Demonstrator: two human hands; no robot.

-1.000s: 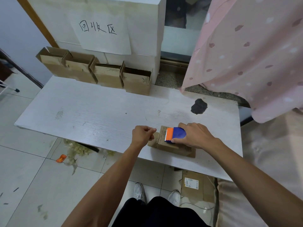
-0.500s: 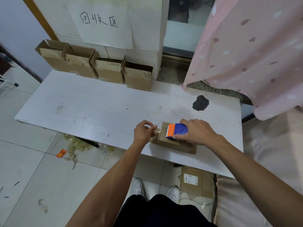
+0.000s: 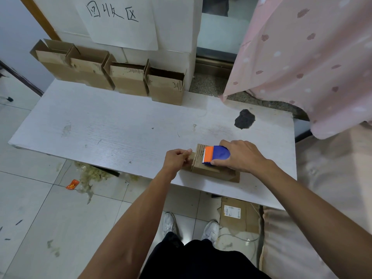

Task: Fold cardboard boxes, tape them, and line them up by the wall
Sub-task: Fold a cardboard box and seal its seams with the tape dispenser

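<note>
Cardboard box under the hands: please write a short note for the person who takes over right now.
Left hand: closed, pinching the tape end at the left edge of the box.
Right hand: gripping the blue and orange tape dispenser, pressed on top of the box.
The box lies near the front edge of the white table.
Done: four boxes stand in a row by the wall, tops open.
Left: finish taping this box, then add it to the right end of the row.

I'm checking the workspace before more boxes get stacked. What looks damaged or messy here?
The table has a dark patch where its white surface looks worn away. On the floor beneath its near edge lie a pile of debris and an orange scrap.
</note>
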